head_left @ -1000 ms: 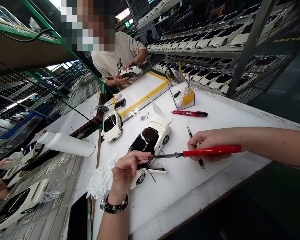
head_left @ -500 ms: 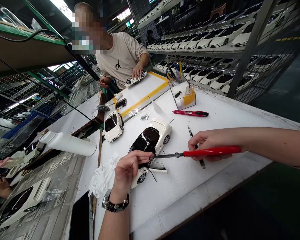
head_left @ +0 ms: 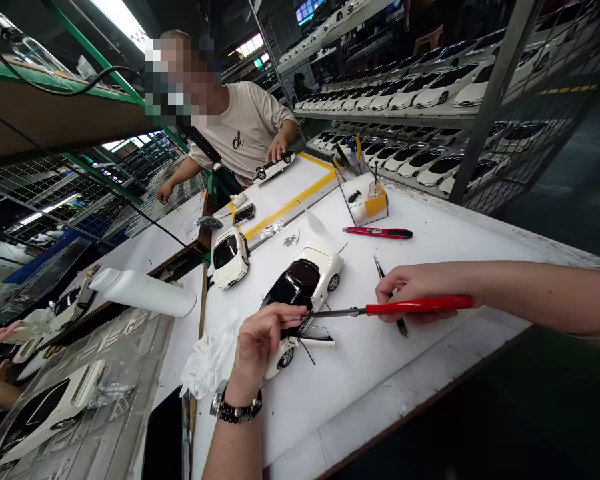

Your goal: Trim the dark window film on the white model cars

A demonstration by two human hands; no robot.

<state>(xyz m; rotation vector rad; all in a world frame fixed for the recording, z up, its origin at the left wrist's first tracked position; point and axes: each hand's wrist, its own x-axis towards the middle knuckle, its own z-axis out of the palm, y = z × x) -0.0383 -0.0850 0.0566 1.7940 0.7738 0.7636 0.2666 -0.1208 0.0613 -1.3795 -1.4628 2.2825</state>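
A white model car (head_left: 323, 263) with a black roof stands on the white tabletop, one door (head_left: 321, 338) swung out toward me. My right hand (head_left: 414, 285) is closed around red-handled long-nose pliers (head_left: 420, 305), whose thin jaws reach left over the car's side. At the jaw tips, the fingers of my left hand (head_left: 260, 337) are pressed together; whatever they pinch is too small to make out. That hand hides part of the car's front. Dark tweezers (head_left: 379, 268) lie partly beneath my right hand. A thin black strip (head_left: 307, 351) sticks out near the door.
Beyond the car lie a red utility knife (head_left: 379, 233) and a clear tool box (head_left: 365, 207). Left are another model car (head_left: 230, 259), white gloves (head_left: 207, 360) and a white bottle (head_left: 143, 291). Across the table a co-worker (head_left: 250, 127) holds a car. Racks of cars (head_left: 430, 97) stand behind.
My hands and the pliers stay almost in place at the car. The view has shifted slightly. The co-worker's free hand has moved out to the left.
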